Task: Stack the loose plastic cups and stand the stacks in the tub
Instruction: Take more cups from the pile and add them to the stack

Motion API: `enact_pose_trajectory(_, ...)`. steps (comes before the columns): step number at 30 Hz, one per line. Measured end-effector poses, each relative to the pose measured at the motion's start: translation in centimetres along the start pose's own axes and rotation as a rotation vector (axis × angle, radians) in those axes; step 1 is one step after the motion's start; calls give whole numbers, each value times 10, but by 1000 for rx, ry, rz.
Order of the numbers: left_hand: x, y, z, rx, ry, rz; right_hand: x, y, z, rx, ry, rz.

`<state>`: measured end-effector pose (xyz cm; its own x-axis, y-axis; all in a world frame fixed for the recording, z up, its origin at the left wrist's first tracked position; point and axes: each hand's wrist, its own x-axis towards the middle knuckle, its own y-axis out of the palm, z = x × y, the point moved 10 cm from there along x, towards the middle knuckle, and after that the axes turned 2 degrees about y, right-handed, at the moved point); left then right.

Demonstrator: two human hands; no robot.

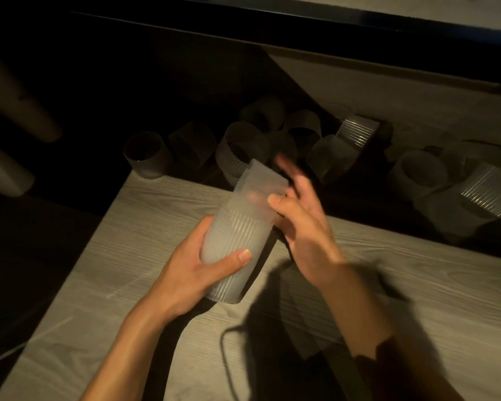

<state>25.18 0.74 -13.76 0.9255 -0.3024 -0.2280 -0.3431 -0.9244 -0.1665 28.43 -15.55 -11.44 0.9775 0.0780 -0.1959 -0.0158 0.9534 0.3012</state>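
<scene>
A dim indoor room, home or workroom unclear: a pale wood-grain worktop (113,270), another pale wood-grain surface (402,91) far right, a black ledge (272,27) beyond it.

Two hands handle a stack of cups (237,235) over a pale wood-grain counter (128,256).
The left hand (197,267) grips the ribbed, translucent stack around its lower half and holds it tilted. The right hand (304,221), blurred, spreads its fingers with the thumb against the topmost cup. Loose cups (243,146) lie scattered in shadow beyond, some on their sides. A dark cable (224,357) curls across the counter.
</scene>
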Motion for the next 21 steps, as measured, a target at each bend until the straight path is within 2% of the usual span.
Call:
enact_pose_trajectory(2, 2, 0, 0, -12, 4, -14, -2, 5, -2, -37, -2, -7)
enact_pose_trajectory(5, 5, -1, -1, -21, 9, -23, -3, -1, -7, 187, 36, -76)
enact_pose_trajectory(6, 5, 0, -1, -22, 8, -21, -2, -1, -8, 189, 29, -78)
enact_pose_trajectory(10, 6, 3, -2, -49, 12, -23, -1, 18, -4, -64, -15, 66)
enact_pose_trajectory(14, 6, 1, 0, -47, 20, -58, 2, 8, -2, 7, -34, -19)
enact_pose_trajectory(18, 8, -5, -5, -13, 41, -87, 3, 19, -1, -190, -18, 79)
enact_pose_trajectory(21, 10, -6, -9, 27, 56, -84, 4, 21, 3, -311, -46, 73)
